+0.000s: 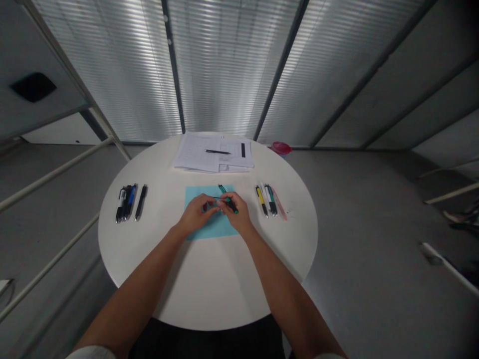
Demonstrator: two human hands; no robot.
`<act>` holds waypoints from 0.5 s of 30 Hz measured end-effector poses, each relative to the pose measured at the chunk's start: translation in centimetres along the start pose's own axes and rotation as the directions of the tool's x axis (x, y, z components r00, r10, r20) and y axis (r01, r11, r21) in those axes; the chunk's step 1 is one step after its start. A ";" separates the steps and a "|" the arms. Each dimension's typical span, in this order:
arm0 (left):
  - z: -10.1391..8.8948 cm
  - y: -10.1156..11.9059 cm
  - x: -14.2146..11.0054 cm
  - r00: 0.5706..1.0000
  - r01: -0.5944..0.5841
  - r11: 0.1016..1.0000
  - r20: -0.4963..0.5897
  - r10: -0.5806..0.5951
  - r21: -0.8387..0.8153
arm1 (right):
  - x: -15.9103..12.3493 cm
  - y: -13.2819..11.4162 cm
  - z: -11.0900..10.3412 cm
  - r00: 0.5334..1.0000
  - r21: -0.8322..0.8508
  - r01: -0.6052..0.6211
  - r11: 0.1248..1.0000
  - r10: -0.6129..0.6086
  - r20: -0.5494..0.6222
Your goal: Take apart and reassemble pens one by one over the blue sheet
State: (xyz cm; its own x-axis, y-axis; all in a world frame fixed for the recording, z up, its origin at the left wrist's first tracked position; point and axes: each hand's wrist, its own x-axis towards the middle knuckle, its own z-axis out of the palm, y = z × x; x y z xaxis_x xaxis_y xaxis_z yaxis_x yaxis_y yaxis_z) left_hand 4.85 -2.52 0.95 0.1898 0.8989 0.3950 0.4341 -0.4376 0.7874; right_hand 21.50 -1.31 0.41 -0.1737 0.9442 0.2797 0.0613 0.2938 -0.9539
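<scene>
Noting a slim green-and-black pen [228,200] held low over a blue paper sheet [211,230], mid-surface on a round white counter [209,284]. Right hand [237,215]: fingers pinching the barrel. Left hand [196,215]: fingers pressed together on a thin black rod [216,198], possibly a refill. Pen judged light, stiff, slick plastic; mid-barrel looks the surest hold. Rod looks fragile. 4 or so pens [126,203] lie at 9 o'clock, more pens [267,200] at 3 o'clock. Papers [213,153] at 12 o'clock; red cup [281,148] at 1 o'clock. Grey floor [374,199] surrounds.
</scene>
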 end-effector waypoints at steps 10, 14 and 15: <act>0.1 0.5 0.2 0.997 0.024 0.998 0.077 -0.020 -0.055 | 0.0 -0.1 0.0 1.000 0.041 0.003 0.999 -0.003 -0.008; 0.3 0.3 0.3 0.996 0.087 0.991 -0.027 -0.090 -0.098 | 0.0 -0.2 -0.1 1.000 0.024 -0.007 1.000 0.008 -0.024; 0.4 0.2 0.3 0.991 0.107 0.987 -0.063 -0.115 -0.117 | 0.0 -0.3 -0.3 0.999 0.009 0.001 1.000 -0.001 -0.033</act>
State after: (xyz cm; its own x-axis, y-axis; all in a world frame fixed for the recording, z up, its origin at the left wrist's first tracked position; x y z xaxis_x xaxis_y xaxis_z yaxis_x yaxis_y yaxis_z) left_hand 5.29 -2.30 1.03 0.0831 0.9401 0.3306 0.3459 -0.3383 0.8752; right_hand 21.79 -1.30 0.74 -0.1410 0.9483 0.2843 0.0524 0.2939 -0.9544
